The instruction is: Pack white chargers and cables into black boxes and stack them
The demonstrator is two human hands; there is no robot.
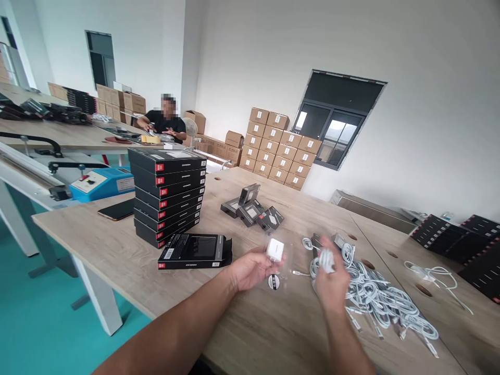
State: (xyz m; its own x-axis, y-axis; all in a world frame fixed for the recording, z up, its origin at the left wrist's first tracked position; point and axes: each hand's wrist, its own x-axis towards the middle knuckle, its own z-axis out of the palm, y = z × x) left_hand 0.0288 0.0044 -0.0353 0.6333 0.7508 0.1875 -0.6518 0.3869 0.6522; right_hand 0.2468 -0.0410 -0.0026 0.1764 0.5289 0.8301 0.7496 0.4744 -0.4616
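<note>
Okay, left hand [252, 269] grips clear, thin plastic tray [284, 281], blocky white charger [275, 249] apparently seated in it, above wood-grain table [281, 325]; right hand [334, 284], blurred, clutches coiled white cable [326, 260] beside tangled heap of white cables [377, 294]. Further left, flat black cardboard box [191, 251], end flap open, contents unclear, near stacked black boxes [170, 198].

Bench [273, 336]: wood-grain top, matt, smooth-looking; charger [275, 249]: white plastic, smooth, slight gloss; tray [285, 279] around it: thin clear plastic, shiny; cables [380, 297] toward bench's right edge: smooth pale plastic; boxes [169, 202] near left edge: black printed card, mostly matt; phone [113, 210] by left corner: dark glossy face; cartons [269, 146] beyond far edge: brown cardboard, matt; floor [23, 333]: smooth, low sheen.
</note>
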